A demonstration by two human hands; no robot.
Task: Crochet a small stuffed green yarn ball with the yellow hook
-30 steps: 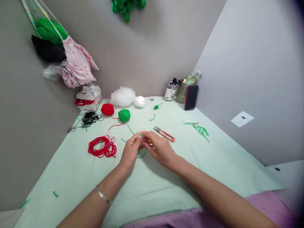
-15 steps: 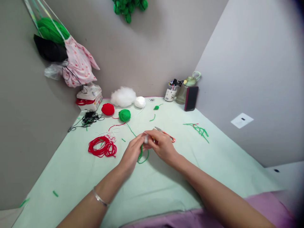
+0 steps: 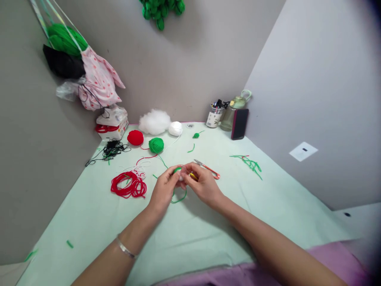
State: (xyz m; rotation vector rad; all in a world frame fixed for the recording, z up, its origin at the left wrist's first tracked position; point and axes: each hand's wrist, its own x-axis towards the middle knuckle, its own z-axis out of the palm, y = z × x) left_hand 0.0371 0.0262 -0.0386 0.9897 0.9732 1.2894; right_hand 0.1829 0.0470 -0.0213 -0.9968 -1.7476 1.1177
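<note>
My left hand (image 3: 164,186) is closed around a small green crochet piece (image 3: 177,169), with white stuffing showing at it. My right hand (image 3: 204,183) meets it from the right, fingers pinched at the stuffing. A yellow handle (image 3: 193,175), perhaps of a crochet hook, pokes out from the right fingers; its tip is hidden. Green yarn (image 3: 179,201) loops below the hands, and a strand leads back to the green yarn ball (image 3: 156,145). Just behind my right hand lie orange-handled thread snips (image 3: 212,171).
At the back are a red yarn ball (image 3: 135,138), white stuffing (image 3: 154,122) and a white yarn ball (image 3: 175,128). Red yarn (image 3: 128,185) and tangled black yarn (image 3: 112,149) lie left. A phone (image 3: 239,124) leans on a bottle (image 3: 228,119). Green scraps (image 3: 251,163) lie right.
The piece has turned in my left hand, so its green part now shows above the white stuffing. My right fingers have moved slightly left and more of the yellow handle shows.
</note>
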